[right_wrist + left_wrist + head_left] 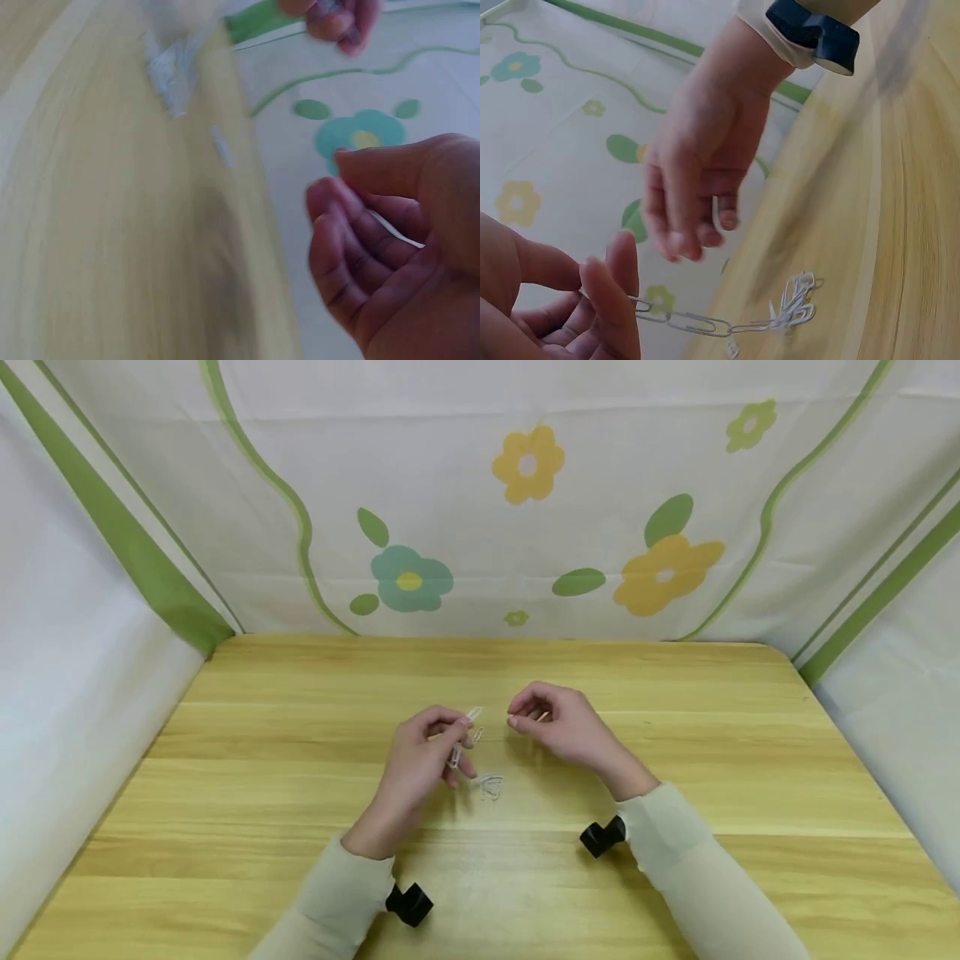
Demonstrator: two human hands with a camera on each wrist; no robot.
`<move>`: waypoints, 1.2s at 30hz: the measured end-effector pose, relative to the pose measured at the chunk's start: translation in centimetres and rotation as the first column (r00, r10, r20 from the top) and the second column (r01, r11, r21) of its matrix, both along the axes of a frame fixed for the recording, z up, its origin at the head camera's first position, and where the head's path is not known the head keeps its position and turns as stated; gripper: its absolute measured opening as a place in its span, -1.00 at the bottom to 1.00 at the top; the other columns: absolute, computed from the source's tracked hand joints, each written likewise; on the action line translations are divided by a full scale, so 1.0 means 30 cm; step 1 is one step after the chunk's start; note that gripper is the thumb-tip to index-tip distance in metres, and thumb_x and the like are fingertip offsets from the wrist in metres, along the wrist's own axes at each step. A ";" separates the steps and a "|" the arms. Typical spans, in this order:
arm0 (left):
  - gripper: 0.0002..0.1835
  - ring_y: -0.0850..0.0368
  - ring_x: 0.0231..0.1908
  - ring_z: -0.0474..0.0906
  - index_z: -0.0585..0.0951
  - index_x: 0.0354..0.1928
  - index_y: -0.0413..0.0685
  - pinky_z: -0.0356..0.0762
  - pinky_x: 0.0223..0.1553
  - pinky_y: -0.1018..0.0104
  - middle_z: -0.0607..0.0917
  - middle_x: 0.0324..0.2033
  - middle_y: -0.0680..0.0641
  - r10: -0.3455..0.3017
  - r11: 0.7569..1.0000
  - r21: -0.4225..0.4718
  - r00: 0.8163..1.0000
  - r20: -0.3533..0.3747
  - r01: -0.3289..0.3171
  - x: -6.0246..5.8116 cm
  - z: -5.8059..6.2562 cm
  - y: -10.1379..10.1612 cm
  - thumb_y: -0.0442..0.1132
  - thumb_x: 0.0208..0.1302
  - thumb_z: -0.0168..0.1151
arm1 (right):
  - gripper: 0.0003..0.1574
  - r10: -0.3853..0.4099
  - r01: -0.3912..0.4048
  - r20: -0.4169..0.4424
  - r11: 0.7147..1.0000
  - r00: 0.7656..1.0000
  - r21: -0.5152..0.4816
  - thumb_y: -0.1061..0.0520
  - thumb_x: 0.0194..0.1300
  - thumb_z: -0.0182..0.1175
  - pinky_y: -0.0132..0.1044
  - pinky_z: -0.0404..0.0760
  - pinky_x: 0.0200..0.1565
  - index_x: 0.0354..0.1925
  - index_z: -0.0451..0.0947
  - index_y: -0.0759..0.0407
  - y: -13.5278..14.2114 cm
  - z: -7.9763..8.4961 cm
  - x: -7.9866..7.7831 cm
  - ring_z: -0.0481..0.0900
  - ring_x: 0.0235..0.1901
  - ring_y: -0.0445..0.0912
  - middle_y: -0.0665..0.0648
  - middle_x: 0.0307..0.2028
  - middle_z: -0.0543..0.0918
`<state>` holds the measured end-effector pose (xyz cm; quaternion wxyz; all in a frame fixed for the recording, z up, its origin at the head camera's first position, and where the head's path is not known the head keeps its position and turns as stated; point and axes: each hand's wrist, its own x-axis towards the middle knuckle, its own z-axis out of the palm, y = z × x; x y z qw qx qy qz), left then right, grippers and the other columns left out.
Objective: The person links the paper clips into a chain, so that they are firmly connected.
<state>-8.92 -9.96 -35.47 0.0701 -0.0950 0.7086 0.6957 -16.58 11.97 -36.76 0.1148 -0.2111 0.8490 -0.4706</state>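
My left hand (427, 752) pinches a chain of linked paper clips (697, 322) between thumb and fingers. In the head view one pale clip (474, 713) sticks out past its fingertips, and another part of the chain (455, 757) hangs below the thumb. To its right my right hand (566, 722) hovers above the table, fingers loosely bent. Nothing shows between its thumb and fingertips (324, 191); a thin white line inside the fingers cannot be made out. A small pile of white paper clips (491, 787) lies between the hands, and a single clip (222, 146) lies apart from it.
The wood-grain table (750, 752) spreads under both arms. A white cloth (450, 410) with printed flowers stands along its back edge, with cloth on both sides too. Black wrist devices (411, 905) sit at both sleeve cuffs.
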 end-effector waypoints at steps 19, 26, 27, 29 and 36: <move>-0.70 0.20 -0.54 0.65 0.61 0.18 -0.30 0.54 -0.53 0.44 0.72 -0.29 -0.04 0.161 0.987 0.009 0.985 0.056 -0.162 -0.024 -0.051 -0.143 -0.21 0.65 0.14 | -0.87 0.204 -0.140 -0.151 0.925 0.967 0.354 0.11 0.42 0.46 -0.25 0.58 -0.13 -0.28 0.68 0.04 -0.128 -0.084 -0.061 0.51 -0.29 -0.14 0.04 -0.25 0.59; -0.66 0.23 -0.51 0.68 0.60 0.22 -0.30 0.65 -0.43 0.44 0.69 -0.28 0.00 0.251 0.968 0.000 0.963 0.094 -0.253 -0.067 -0.064 -0.208 -0.18 0.65 0.14 | -0.88 0.132 -0.101 -0.099 0.958 0.986 0.270 0.12 0.51 0.37 -0.25 0.57 -0.16 -0.23 0.62 0.03 -0.097 -0.086 -0.041 0.55 -0.31 -0.15 0.00 -0.30 0.68; -0.65 0.24 -0.51 0.69 0.59 0.23 -0.30 0.66 -0.42 0.44 0.70 -0.28 0.01 0.261 0.965 -0.002 0.960 0.101 -0.262 -0.070 -0.066 -0.218 -0.18 0.65 0.15 | -0.89 0.113 -0.089 -0.089 0.966 0.990 0.244 0.12 0.52 0.36 -0.25 0.58 -0.17 -0.22 0.62 0.04 -0.087 -0.086 -0.037 0.57 -0.33 -0.16 0.00 -0.31 0.70; -0.65 0.25 -0.51 0.69 0.58 0.23 -0.30 0.66 -0.42 0.44 0.70 -0.29 0.01 0.275 0.961 -0.002 0.955 0.115 -0.276 -0.076 -0.069 -0.238 -0.18 0.65 0.15 | -0.92 0.080 -0.067 -0.063 0.980 0.995 0.188 0.13 0.53 0.35 -0.26 0.59 -0.20 -0.17 0.62 0.05 -0.066 -0.090 -0.029 0.60 -0.36 -0.16 0.01 -0.31 0.73; -0.65 0.26 -0.49 0.70 0.55 0.26 -0.31 0.62 -0.44 0.45 0.71 -0.32 0.05 0.287 0.956 0.021 0.946 0.154 -0.293 -0.097 -0.079 -0.294 -0.19 0.65 0.13 | -0.84 -0.010 0.009 0.050 1.000 0.999 0.022 0.14 0.56 0.26 -0.24 0.61 -0.37 0.02 0.72 0.05 0.015 -0.094 0.003 0.66 -0.40 -0.01 0.11 -0.30 0.76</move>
